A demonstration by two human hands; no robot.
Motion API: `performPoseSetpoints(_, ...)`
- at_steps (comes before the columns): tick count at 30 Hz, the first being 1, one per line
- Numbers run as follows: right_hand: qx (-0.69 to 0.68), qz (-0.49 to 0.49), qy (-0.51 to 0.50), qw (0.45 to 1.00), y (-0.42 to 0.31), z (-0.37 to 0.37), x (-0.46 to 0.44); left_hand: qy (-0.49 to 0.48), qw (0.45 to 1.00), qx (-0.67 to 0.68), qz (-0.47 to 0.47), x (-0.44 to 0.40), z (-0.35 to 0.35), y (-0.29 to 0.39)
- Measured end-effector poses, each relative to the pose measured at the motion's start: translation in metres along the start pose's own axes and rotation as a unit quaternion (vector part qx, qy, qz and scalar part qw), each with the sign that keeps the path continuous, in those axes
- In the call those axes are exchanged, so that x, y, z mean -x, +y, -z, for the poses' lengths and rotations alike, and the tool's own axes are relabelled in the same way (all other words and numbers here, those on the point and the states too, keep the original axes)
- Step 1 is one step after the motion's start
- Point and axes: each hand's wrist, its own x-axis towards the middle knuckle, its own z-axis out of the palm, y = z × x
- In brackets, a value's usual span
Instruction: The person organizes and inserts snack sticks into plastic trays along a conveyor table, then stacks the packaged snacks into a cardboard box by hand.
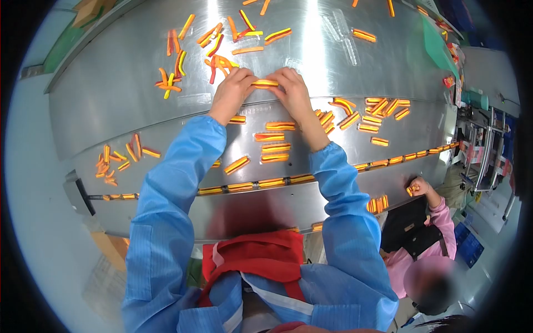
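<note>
Between my two hands, over the metal table, is a short bundle of yellow, orange and red candy-like strips [265, 84]. My left hand [235, 90] pinches its left end, and my right hand [291, 90] pinches its right end. Whether a clear tray lies under the strips is hard to see. Loose strips [220, 62] lie just beyond my left hand. Filled packs of strips [276, 148] lie in a column nearer my body, below my hands.
Clear plastic trays [350, 47] lie at the upper right. Along the near side runs a narrow conveyor lane [255, 185] with a row of strip bundles. More bundles [383, 108] are on the right. A co-worker in a pink sleeve [442, 222] holds strips at the lower right.
</note>
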Motion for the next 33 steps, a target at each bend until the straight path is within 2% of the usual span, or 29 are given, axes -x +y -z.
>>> performPoseSetpoints(4,0.013,0.033,-0.034,0.999,0.004,0.001,-0.003,-0.015,1.000,-0.006,0.001,0.004,0.000,0.002)
performPoseSetpoints(8,0.060,0.015,-0.051,0.997,0.001,0.007,0.002,-0.029,1.000,0.003,-0.009,-0.003,-0.004,0.005)
performPoseSetpoints(10,0.072,0.006,-0.008,0.997,0.005,0.019,0.007,-0.040,0.999,0.019,-0.020,-0.013,-0.007,0.014)
performPoseSetpoints(12,0.088,-0.026,0.031,0.995,0.013,0.048,0.003,-0.003,0.996,0.043,-0.077,-0.038,-0.011,0.028)
performPoseSetpoints(13,0.096,-0.038,0.057,0.993,0.015,0.059,-0.002,-0.008,0.996,0.050,-0.072,-0.051,-0.018,0.035)
performPoseSetpoints(15,0.141,-0.041,0.058,0.987,0.033,0.072,-0.010,0.012,0.991,0.039,-0.128,-0.086,-0.029,0.038)
performPoseSetpoints(17,0.148,-0.042,0.064,0.986,0.050,0.070,-0.014,0.006,0.990,0.020,-0.139,-0.103,-0.044,0.025)
performPoseSetpoints(19,0.020,-0.144,0.042,0.988,0.054,0.063,-0.013,-0.007,0.988,0.002,-0.153,-0.107,-0.050,0.024)
performPoseSetpoints(21,0.012,-0.150,0.035,0.988,0.057,0.066,-0.010,0.005,0.995,0.065,-0.077,-0.097,-0.053,0.023)
performPoseSetpoints(23,0.004,-0.153,0.030,0.988,0.052,0.069,-0.009,0.000,0.995,0.074,-0.064,-0.088,-0.053,0.024)
performPoseSetpoints(26,0.093,-0.090,0.050,0.990,0.044,0.069,-0.007,0.016,0.996,0.074,-0.045,-0.079,-0.054,0.025)
performPoseSetpoints(28,-0.039,-0.244,0.086,0.965,0.044,0.061,0.000,0.033,0.996,0.069,-0.046,-0.077,-0.054,0.030)
performPoseSetpoints(29,-0.102,-0.267,0.142,0.948,0.049,0.054,0.003,0.005,0.998,0.066,-0.007,-0.077,-0.053,0.033)
performPoseSetpoints(30,-0.098,-0.264,0.149,0.948,0.053,0.054,0.004,-0.025,0.997,0.062,0.033,-0.080,-0.050,0.038)
performPoseSetpoints(31,-0.158,-0.296,0.181,0.925,0.056,0.052,0.006,-0.022,0.997,0.062,0.028,-0.083,-0.049,0.043)
performPoseSetpoints(32,-0.219,-0.326,0.207,0.896,0.058,0.049,0.009,-0.016,0.993,0.092,0.078,-0.084,-0.048,0.049)
performPoseSetpoints(33,-0.191,-0.322,0.202,0.905,0.053,0.046,0.010,-0.011,0.984,0.119,0.130,-0.082,-0.049,0.052)
